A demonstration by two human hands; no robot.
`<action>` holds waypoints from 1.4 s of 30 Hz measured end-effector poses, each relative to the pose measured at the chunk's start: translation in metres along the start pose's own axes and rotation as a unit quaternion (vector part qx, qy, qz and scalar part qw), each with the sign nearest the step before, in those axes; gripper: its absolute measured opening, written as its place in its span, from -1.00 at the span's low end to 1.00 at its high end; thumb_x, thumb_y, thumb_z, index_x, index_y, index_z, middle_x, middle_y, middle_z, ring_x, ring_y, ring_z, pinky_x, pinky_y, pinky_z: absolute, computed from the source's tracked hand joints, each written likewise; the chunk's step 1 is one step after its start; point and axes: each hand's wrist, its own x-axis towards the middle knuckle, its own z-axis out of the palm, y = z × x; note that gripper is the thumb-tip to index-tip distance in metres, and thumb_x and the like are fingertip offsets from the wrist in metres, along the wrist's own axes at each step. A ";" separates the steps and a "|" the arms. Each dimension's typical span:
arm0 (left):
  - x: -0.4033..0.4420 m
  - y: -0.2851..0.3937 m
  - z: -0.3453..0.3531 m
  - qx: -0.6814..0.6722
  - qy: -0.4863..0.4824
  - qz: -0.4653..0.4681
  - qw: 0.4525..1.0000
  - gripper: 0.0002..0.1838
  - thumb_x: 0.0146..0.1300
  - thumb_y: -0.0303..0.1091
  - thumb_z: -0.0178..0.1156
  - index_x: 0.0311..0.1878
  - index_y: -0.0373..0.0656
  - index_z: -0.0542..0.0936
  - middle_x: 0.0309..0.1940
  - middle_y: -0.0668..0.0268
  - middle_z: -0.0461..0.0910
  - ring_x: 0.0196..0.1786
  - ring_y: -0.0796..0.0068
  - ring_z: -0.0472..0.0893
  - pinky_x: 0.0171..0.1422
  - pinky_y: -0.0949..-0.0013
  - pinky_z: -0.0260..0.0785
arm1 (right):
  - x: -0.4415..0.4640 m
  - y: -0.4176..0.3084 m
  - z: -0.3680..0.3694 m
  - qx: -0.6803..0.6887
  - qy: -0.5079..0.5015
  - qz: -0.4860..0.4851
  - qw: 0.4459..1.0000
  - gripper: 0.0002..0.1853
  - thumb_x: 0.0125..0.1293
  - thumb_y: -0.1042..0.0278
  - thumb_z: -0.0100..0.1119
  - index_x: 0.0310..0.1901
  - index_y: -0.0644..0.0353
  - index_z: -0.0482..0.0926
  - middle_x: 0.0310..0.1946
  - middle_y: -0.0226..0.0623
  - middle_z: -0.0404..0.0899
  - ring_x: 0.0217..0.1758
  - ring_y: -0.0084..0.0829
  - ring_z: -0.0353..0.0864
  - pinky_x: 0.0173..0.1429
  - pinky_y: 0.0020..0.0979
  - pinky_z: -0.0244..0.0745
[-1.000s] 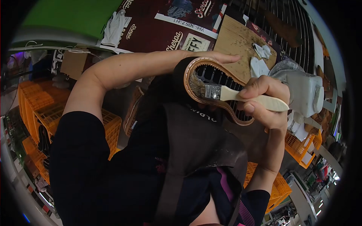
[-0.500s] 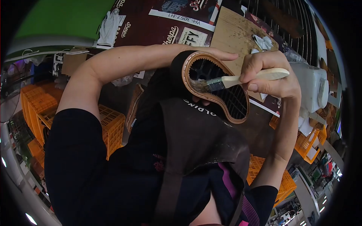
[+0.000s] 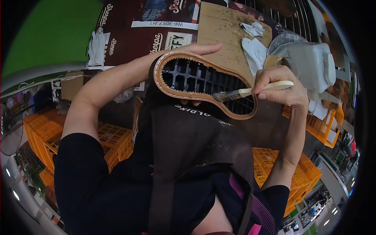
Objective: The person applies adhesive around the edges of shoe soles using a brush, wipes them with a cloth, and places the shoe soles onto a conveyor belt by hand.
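A shoe sole point(image 3: 201, 77) lies across my view, its tan stitched rim around a black lattice hollow that looks wet and glossy in places. My left hand point(image 3: 203, 48) grips it from behind, with the thumb along the upper edge and fingertips showing below the lower edge. In my right hand point(image 3: 280, 86) is a paintbrush point(image 3: 246, 92) with a pale handle, pinched between thumb and fingers. Its bristles touch the inside of the lower rim, near the sole's narrow middle.
A stained cardboard sheet point(image 3: 219, 29) lies beyond the sole, with crumpled white cloths point(image 3: 254, 53) on it. A translucent plastic container point(image 3: 309, 64) stands at the right. Maroon printed boxes point(image 3: 129, 47) lie at the upper left. Orange crates point(image 3: 113, 143) flank my body.
The sole has turned to lie more level and shifted left. The brush has moved from the sole's left end along the lower rim to its middle.
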 end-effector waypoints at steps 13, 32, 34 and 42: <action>-0.041 -0.034 -0.013 0.110 0.227 0.360 0.898 -0.20 0.37 0.22 -0.32 0.37 -0.34 0.10 0.05 -0.28 0.40 -0.05 -0.07 0.59 -0.08 0.05 0.55 | -0.128 0.002 0.016 0.008 0.529 0.078 0.845 -0.87 0.18 0.43 0.24 -0.29 0.29 0.60 -0.54 -0.49 0.52 -0.49 -0.74 0.43 -0.40 -0.70 0.26; -0.009 -0.039 -0.018 0.150 0.277 0.501 0.806 -0.68 0.17 -0.55 0.22 0.03 -0.26 0.55 -0.04 0.30 0.57 0.07 0.47 0.51 0.28 0.37 0.24 | -0.080 0.046 0.052 -0.086 0.731 0.021 0.676 -0.89 0.23 0.44 0.28 -0.40 0.26 0.58 -0.61 -0.49 0.53 -0.58 -0.77 0.40 -0.50 -0.68 0.28; -0.007 -0.042 -0.025 0.160 0.277 0.486 0.813 -0.65 0.14 -0.58 0.24 0.03 -0.24 0.55 -0.03 0.31 0.57 0.04 0.50 0.51 0.22 0.39 0.29 | -0.081 0.050 0.056 -0.036 0.719 0.031 0.693 -0.91 0.25 0.44 0.26 -0.34 0.27 0.58 -0.57 -0.45 0.55 -0.57 -0.75 0.44 -0.49 -0.70 0.31; 0.000 -0.038 -0.011 0.177 0.281 0.481 0.811 -0.68 0.15 -0.55 0.25 0.01 -0.23 0.59 -0.06 0.31 0.59 0.00 0.54 0.54 0.14 0.43 0.38 | -0.093 0.026 0.060 -0.001 0.692 0.044 0.720 -0.90 0.28 0.44 0.21 -0.29 0.28 0.58 -0.50 -0.40 0.58 -0.55 -0.74 0.46 -0.46 -0.71 0.35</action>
